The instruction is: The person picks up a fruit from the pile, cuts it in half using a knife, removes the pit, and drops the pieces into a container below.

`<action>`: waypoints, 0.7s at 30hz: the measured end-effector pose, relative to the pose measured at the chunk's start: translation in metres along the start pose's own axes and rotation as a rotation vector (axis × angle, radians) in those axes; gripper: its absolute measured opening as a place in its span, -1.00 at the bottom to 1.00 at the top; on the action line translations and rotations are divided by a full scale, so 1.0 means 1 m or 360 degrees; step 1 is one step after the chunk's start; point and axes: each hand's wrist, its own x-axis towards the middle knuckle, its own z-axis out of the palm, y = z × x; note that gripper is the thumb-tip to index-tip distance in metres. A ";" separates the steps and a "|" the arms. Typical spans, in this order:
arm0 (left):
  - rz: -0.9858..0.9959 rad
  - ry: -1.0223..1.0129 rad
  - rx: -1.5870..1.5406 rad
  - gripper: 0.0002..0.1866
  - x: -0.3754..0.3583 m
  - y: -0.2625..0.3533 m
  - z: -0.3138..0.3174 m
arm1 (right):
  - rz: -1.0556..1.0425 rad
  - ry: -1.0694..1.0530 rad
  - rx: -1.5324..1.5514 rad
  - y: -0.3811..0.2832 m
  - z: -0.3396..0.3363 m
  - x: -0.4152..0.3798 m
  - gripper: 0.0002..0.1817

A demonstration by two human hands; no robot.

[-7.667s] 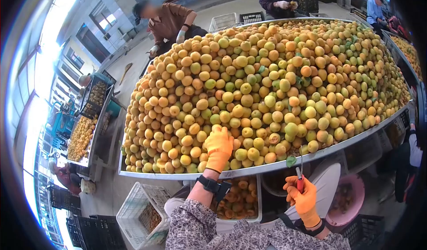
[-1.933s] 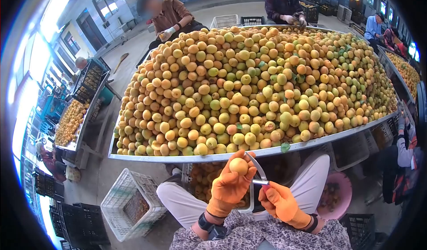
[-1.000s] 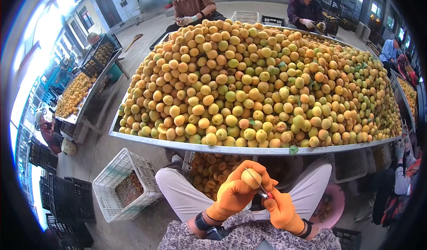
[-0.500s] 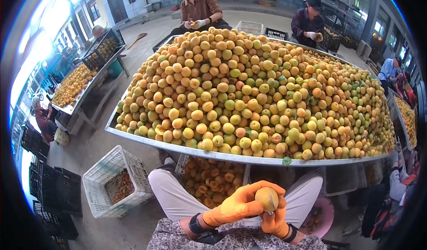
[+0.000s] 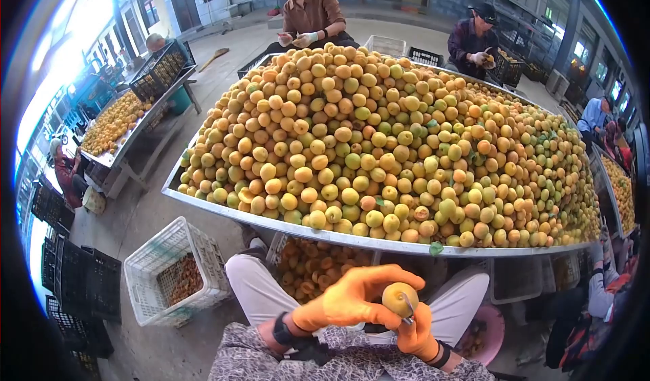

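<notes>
My left hand [image 5: 352, 300], in an orange glove, has its fingers lifted and spread over a yellow-orange apricot [image 5: 398, 295]. Its thumb lies close against the fruit's lower left side. My right hand [image 5: 418, 337], gloved alike, is closed around a small knife whose short metal blade [image 5: 408, 319] meets the apricot. The knife's handle is hidden in the glove. The fruit rests against the blade and the right fingers, above my lap. In front of both hands, a big heap of apricots [image 5: 379, 151] fills a metal-edged table [image 5: 325, 235].
Below the table edge sits a crate of halved apricots [image 5: 315, 269] between my knees. To the left stands a white crate [image 5: 145, 293] with pits inside; a pink basin [image 5: 493, 333] is by my right leg. Across the table, two people [image 5: 315, 15] handle fruit. Black crates [image 5: 84, 286] are stacked left.
My left fingers have loosened from around the apricot and spread upward, and the left hand has shifted slightly left. The right hand keeps the knife at the fruit.
</notes>
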 end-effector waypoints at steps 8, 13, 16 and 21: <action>0.0135 0.0023 0.0404 -0.27 -0.002 0.010 -0.010 | -0.0036 -0.0067 -0.0105 0.008 -0.018 0.001 -0.51; 0.0340 -0.0063 0.1463 -0.37 0.002 0.029 -0.015 | 0.0220 -0.0213 -0.0065 0.007 -0.018 -0.002 -0.51; 0.0000 0.0009 0.0221 -0.41 0.000 0.014 0.000 | -0.0020 0.0031 -0.0039 0.009 -0.008 -0.004 -0.53; 0.0112 0.0101 -0.0197 -0.34 -0.001 -0.001 0.013 | -0.0208 0.0250 -0.0087 0.009 -0.003 -0.002 -0.52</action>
